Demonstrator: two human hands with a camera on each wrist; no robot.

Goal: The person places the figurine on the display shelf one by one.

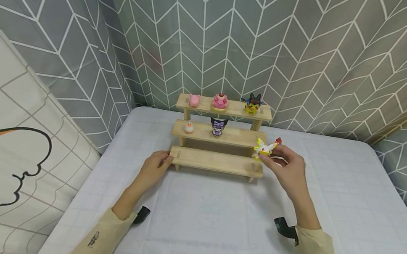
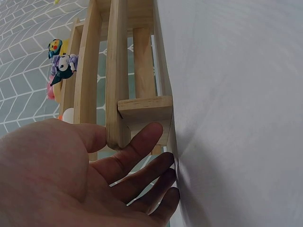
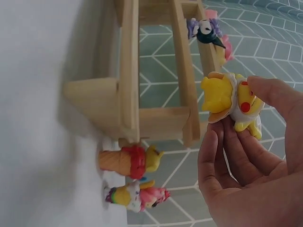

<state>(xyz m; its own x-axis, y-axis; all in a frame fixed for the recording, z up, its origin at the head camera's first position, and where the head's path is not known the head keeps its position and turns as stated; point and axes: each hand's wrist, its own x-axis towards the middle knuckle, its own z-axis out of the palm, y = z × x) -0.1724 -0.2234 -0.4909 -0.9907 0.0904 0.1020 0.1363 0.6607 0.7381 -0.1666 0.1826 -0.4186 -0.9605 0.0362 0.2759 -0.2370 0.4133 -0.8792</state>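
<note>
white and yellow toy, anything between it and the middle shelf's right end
Nothing visible: the right hand holds the white and yellow toy near that end of the middle shelf, and the purple figure stands mid-shelf.

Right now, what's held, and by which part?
The right hand pinches a yellow-white figure by its head; the left hand grips the bottom shelf at its left end.

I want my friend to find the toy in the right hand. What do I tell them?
Find the three-shelf wooden stand, then go to its right end. There, a right hand holds a small yellow-and-white toy with red spots. It is the only toy that a hand is holding.
</note>
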